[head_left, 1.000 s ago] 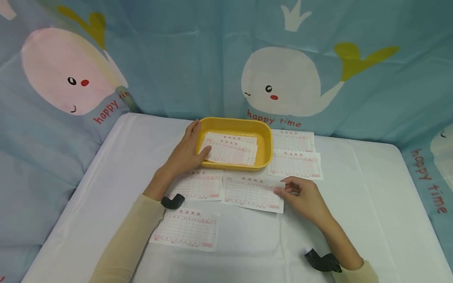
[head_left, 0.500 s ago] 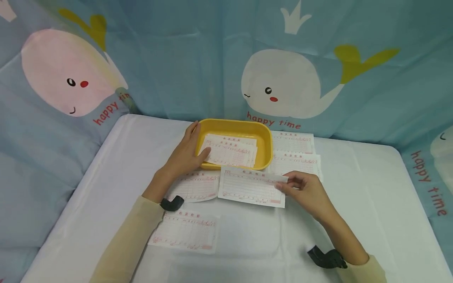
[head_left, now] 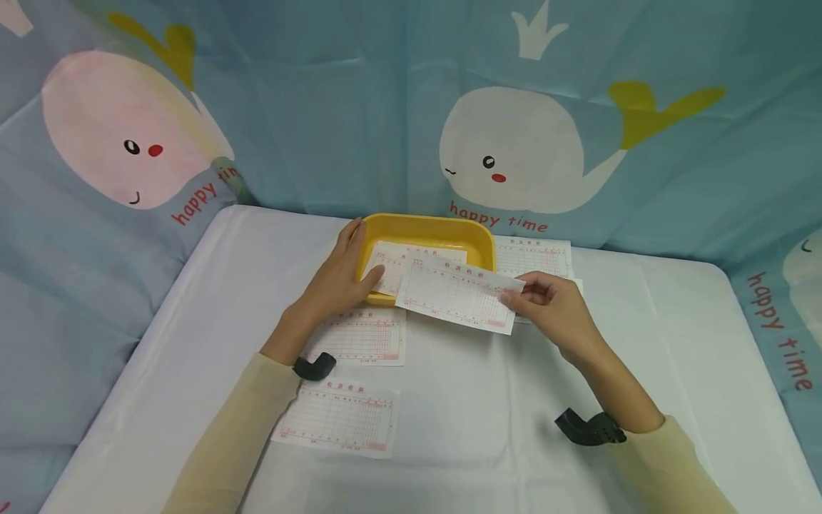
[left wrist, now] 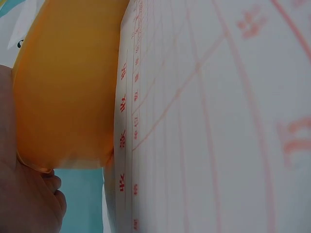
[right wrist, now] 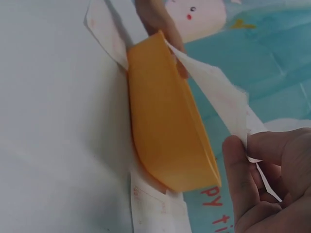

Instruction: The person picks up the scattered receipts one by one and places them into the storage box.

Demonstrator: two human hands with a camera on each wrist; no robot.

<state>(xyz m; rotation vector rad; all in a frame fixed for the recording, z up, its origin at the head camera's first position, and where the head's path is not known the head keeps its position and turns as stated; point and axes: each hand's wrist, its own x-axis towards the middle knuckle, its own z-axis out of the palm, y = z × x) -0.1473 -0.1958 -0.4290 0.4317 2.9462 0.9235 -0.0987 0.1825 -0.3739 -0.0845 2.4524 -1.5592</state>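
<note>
The right hand (head_left: 552, 310) is pinching the right edge of a white paper form printed with a red grid (head_left: 457, 293), holding it over the shallow yellow plastic tray (head_left: 424, 230). The left hand (head_left: 337, 278), fingers relaxed and straight, is steadying the tray's nine o'clock rim. More forms are lying on the white table (head_left: 642, 371) before whale-printed blue cloth (head_left: 321, 107). A second ago that form was lying flat at six o'clock.

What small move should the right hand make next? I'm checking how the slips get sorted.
Probably lower the slip onto the stack in the yellow tray and let go: the right hand pinches it just above the tray, which the left hand steadies.
</note>
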